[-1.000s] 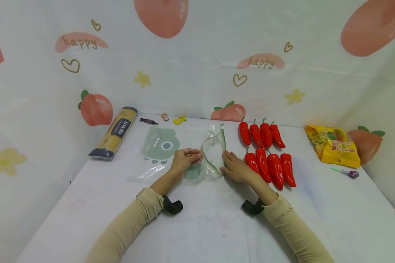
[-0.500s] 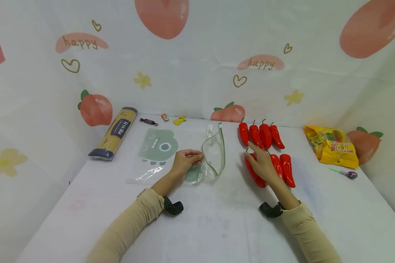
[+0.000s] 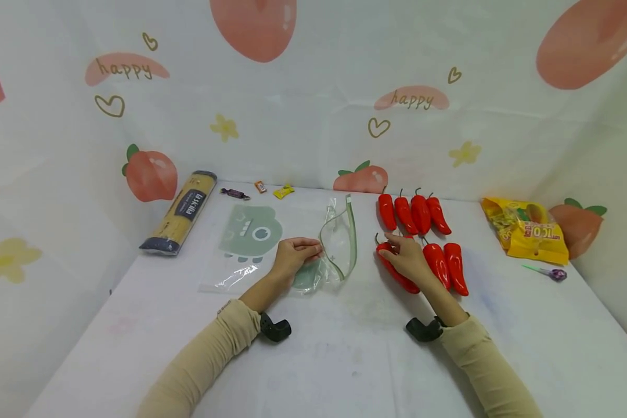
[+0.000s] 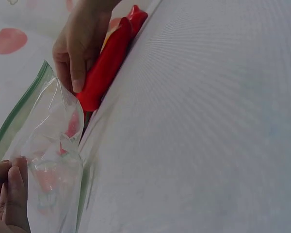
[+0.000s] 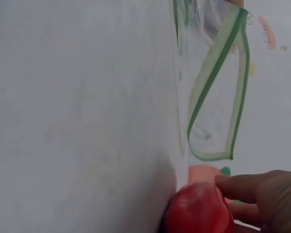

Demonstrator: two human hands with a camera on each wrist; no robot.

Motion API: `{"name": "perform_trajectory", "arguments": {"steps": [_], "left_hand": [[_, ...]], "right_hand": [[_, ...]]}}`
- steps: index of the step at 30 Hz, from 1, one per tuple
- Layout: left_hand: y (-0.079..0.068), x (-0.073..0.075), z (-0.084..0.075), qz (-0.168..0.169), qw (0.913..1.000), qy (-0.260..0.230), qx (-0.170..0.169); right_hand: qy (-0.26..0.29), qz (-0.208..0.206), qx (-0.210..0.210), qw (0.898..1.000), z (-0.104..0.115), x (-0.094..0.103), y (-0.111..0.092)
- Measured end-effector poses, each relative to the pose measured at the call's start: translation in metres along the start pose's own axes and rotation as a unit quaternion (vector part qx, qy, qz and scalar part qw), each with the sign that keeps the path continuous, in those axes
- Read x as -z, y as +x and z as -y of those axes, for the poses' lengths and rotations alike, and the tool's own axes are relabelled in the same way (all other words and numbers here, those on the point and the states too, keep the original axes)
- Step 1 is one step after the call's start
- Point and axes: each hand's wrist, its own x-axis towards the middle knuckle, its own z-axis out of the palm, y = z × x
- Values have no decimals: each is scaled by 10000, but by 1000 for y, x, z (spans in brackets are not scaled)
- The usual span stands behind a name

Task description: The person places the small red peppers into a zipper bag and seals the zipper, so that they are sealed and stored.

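My left hand pinches the upper edge of a clear zip bag with a green monster print. The bag's green-edged mouth stands apart, facing right; the right wrist view shows this opening too. My right hand grips a red pepper near its stem end, thumb on one side and fingers on the other, as seen in the left wrist view. The pepper lies tilted at the left end of the front row. Another pepper behind the hand is mostly hidden.
Several red peppers form a back row, and two more peppers lie right of my hand. A yellow candy bag and a lollipop are far right. A pasta pack and small wrapped candies lie back left.
My right hand left the bag's edge, moved right to the front pepper row and took hold of the leftmost pepper, shifting it slightly left. My left hand stays on the bag.
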Motion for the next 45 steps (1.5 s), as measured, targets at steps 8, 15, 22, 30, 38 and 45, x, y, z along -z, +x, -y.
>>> {"name": "perform_trajectory", "arguments": {"steps": [8,15,22,30,38,45], "left_hand": [[1,-1,0,89,9999,-31,35],[0,-3,0,85,9999,-77,1],[0,-5,0,171,9998,-20,-100],[-3,-12,-1,-4,10000,35,-69],[-4,-15,-5,-82,10000,-19,-13],[-3,-14,-7,-139,9998,37,-125]], "right_hand": [[-209,255,-377,9987,8,-7,5],[1240,-146,-1073,9864,15,1,8],[4077,-667,-1833,8920,30,7,15],[5466,-440,-1979,8125,41,-16,18],[4067,145,-1717,8972,35,-36,12],[2126,619,-477,9740,35,-49,10]]}}
